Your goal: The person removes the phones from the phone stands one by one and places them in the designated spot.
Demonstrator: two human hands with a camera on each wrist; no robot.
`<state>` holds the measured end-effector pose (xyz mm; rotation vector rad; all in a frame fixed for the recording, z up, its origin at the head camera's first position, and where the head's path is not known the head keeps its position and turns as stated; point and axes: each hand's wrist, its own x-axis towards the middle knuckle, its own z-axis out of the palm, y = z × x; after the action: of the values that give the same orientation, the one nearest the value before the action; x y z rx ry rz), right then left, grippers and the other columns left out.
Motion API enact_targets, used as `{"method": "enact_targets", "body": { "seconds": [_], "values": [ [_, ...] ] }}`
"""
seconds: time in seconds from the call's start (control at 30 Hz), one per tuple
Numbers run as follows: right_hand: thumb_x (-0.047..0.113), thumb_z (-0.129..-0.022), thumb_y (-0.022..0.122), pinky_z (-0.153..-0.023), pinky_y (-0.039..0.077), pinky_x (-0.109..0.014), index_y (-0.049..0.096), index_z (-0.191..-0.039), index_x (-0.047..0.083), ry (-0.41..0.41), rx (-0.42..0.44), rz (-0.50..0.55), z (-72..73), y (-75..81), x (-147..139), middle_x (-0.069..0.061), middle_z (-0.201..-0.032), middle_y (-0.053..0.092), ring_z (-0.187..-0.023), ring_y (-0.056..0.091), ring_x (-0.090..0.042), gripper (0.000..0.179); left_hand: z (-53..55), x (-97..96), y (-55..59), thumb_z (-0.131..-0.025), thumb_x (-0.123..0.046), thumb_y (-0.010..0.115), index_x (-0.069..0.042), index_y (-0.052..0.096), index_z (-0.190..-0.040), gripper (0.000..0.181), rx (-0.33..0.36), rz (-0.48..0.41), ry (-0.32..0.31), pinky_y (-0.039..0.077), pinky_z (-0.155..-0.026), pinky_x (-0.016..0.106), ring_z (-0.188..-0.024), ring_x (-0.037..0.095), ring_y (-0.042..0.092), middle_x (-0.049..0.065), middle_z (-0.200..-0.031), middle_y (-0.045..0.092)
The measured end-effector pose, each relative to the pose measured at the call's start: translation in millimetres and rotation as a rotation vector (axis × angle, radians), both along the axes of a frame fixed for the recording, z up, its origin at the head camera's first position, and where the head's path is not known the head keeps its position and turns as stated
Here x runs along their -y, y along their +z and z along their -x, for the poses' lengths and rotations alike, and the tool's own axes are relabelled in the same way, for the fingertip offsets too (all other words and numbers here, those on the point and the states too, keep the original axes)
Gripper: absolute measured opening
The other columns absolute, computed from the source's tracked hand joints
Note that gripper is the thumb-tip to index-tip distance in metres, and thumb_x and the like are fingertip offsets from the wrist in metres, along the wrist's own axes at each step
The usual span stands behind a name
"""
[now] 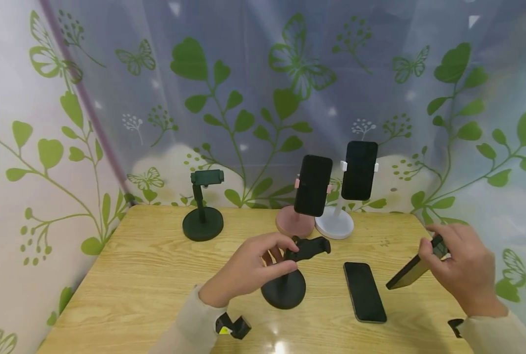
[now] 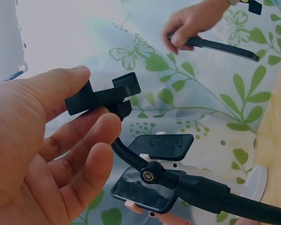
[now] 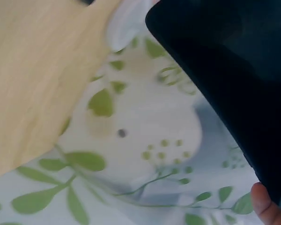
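Note:
My left hand [image 1: 249, 268] pinches one end of the clamp [image 2: 105, 97] on top of a black phone stand [image 1: 285, 295]. In the left wrist view the thumb lies over that end, with a finger beneath it; the clamp holds no phone. My right hand [image 1: 466, 268] grips a phone [image 1: 410, 273] by one end, tilted above the table's right side. Its dark screen fills much of the right wrist view. Between the hands, another phone [image 1: 365, 292] lies on the table, dark side up.
A green phone stand [image 1: 203, 223] with a bare clamp stands at the back left. Behind the black stand are a pink stand [image 1: 295, 223] and a white stand [image 1: 334, 223], each bearing a phone. The wooden table [image 1: 148, 280] meets a leaf-patterned curtain [image 1: 245, 73].

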<state>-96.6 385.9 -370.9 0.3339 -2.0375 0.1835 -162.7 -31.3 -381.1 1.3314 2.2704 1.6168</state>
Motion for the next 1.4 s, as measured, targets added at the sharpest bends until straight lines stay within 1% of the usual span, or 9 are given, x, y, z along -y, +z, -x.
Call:
{"method": "enact_targets", "body": {
  "seconds": [0.1, 0.2, 0.33, 0.47, 0.6, 0.73, 1.03, 1.2, 1.4],
  "values": [
    [0.040, -0.091, 0.045, -0.046, 0.046, -0.050, 0.074, -0.096, 0.000, -0.026, 0.053, -0.060, 3.3, -8.2, -11.1, -0.018, -0.081, 0.068, -0.071, 0.063, -0.037, 0.049, 1.0, 0.9, 0.3, -0.098, -0.027, 0.074, -0.025, 0.069, -0.121, 0.023, -0.006, 0.000, 0.001, 0.057, -0.077, 0.030, -0.086, 0.007, 0.065, -0.012, -0.115, 0.070],
    [0.040, -0.094, 0.041, -0.044, 0.047, -0.050, 0.072, -0.096, 0.002, -0.044, 0.118, -0.157, 7.1, -18.1, -19.7, -0.015, -0.079, 0.066, -0.065, 0.061, -0.034, 0.049, 2.2, 0.9, 0.8, -0.099, -0.027, 0.074, -0.026, 0.069, -0.121, 0.024, -0.012, 0.001, 0.001, 0.057, -0.077, 0.029, -0.086, 0.007, 0.065, -0.012, -0.115, 0.070],
    [0.040, -0.094, 0.041, -0.036, 0.035, -0.033, 0.069, -0.092, 0.008, -0.054, 0.201, -0.242, 11.3, -35.7, -27.8, -0.008, -0.075, 0.060, -0.057, 0.053, -0.025, 0.043, 3.5, 0.2, 1.2, -0.099, -0.027, 0.074, -0.026, 0.069, -0.122, 0.024, -0.019, -0.002, 0.001, 0.057, -0.077, 0.030, -0.086, 0.007, 0.064, -0.012, -0.116, 0.070],
    [0.032, -0.089, 0.057, -0.038, 0.024, -0.023, 0.069, -0.091, 0.014, -0.072, 0.325, -0.214, 12.1, -51.8, -34.3, -0.002, -0.076, 0.059, -0.056, 0.048, -0.017, 0.022, 4.5, -1.4, 1.7, -0.098, -0.026, 0.074, -0.025, 0.069, -0.121, 0.024, -0.026, -0.008, -0.003, 0.057, -0.077, 0.029, -0.086, 0.007, 0.065, -0.012, -0.115, 0.070],
    [0.022, -0.082, 0.070, -0.041, 0.028, -0.025, 0.068, -0.089, 0.018, -0.104, 0.446, -0.182, 15.0, -63.0, -38.2, 0.003, -0.075, 0.058, -0.056, 0.044, -0.010, 0.009, 4.7, -2.4, 2.3, -0.098, -0.026, 0.075, -0.025, 0.069, -0.121, 0.024, -0.024, -0.009, -0.009, 0.057, -0.076, 0.029, -0.086, 0.007, 0.065, -0.011, -0.115, 0.070],
    [0.026, -0.085, 0.073, -0.041, 0.029, -0.026, 0.067, -0.089, 0.018, -0.135, 0.552, -0.195, 20.7, -70.5, -36.6, 0.007, -0.072, 0.056, -0.054, 0.038, -0.006, 0.010, 4.5, -1.4, 2.6, -0.098, -0.026, 0.075, -0.025, 0.070, -0.121, 0.024, -0.021, -0.002, -0.010, 0.057, -0.077, 0.029, -0.086, 0.007, 0.064, -0.011, -0.115, 0.070],
    [0.037, -0.088, 0.075, -0.045, 0.040, -0.035, 0.067, -0.087, 0.012, -0.208, 0.765, -0.214, 39.1, -81.2, -30.3, 0.000, -0.076, 0.060, -0.056, 0.049, -0.013, 0.026, 6.0, 0.5, 3.3, -0.097, -0.027, 0.075, -0.024, 0.070, -0.121, 0.024, -0.036, 0.007, -0.010, 0.057, -0.076, 0.029, -0.085, 0.006, 0.065, -0.012, -0.114, 0.070],
    [0.039, -0.090, 0.073, -0.052, 0.049, -0.044, 0.070, -0.095, 0.006, -0.215, 0.872, -0.202, 48.4, -89.9, -28.9, -0.006, -0.083, 0.064, -0.062, 0.057, -0.021, 0.034, 4.5, 3.1, 3.0, -0.097, -0.026, 0.076, -0.024, 0.070, -0.120, 0.024, -0.043, 0.016, -0.008, 0.057, -0.075, 0.028, -0.085, 0.006, 0.065, -0.011, -0.114, 0.070],
    [0.043, -0.093, 0.068, -0.053, 0.049, -0.044, 0.072, -0.107, 0.005, -0.231, 1.027, -0.204, 59.1, -104.7, -29.7, -0.007, -0.087, 0.062, -0.063, 0.055, -0.018, 0.040, 2.6, 4.1, 1.4, -0.097, -0.029, 0.076, -0.024, 0.070, -0.120, 0.024, -0.054, 0.025, -0.008, 0.057, -0.075, 0.026, -0.084, 0.004, 0.064, -0.012, -0.112, 0.070]
  ]
}}
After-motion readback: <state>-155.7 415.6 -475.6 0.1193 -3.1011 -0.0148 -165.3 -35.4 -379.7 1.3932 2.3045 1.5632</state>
